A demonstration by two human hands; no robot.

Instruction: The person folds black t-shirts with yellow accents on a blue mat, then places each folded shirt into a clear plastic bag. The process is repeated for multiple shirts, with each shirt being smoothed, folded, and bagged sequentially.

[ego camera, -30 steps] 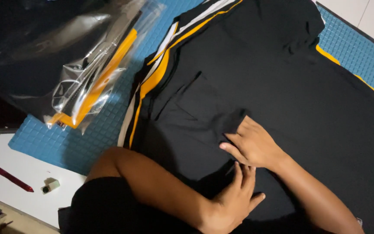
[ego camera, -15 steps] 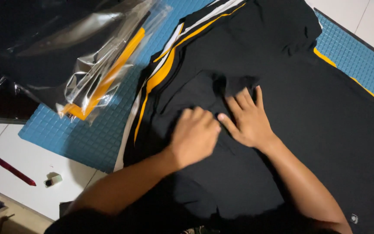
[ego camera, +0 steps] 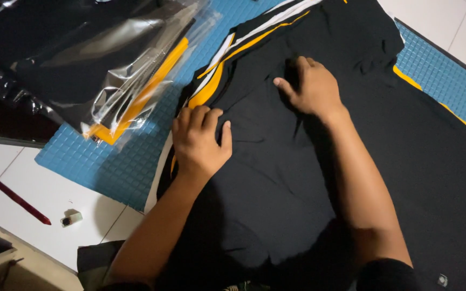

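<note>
Since half a second ago, both your hands have slid up the black garment [ego camera: 351, 140]: your right hand [ego camera: 311, 89] has moved from the middle of the cloth toward its upper part, and your left hand [ego camera: 199, 141] has shifted outward to the garment's left edge. The garment lies spread flat over the blue gridded mat [ego camera: 120, 161], which rests on the white tiled floor [ego camera: 44, 188].

Your right hand presses palm-down on the black cloth, its fingers [ego camera: 286, 87] loosely bent and pointing left, grasping nothing you can make out. Your left hand also lies palm-down, fingers [ego camera: 200, 116] slightly curled over the cloth just beside the yellow and white stripes [ego camera: 211, 81] that run along the garment's edge; it presses the cloth rather than gripping it.

To the left of the garment, on the mat, sits a clear plastic bag [ego camera: 109, 70] holding another folded black garment with a yellow stripe. Further out on the floor lie a dark red pencil-like stick [ego camera: 12, 194] and, near it, a small pale block [ego camera: 72, 219].
</note>
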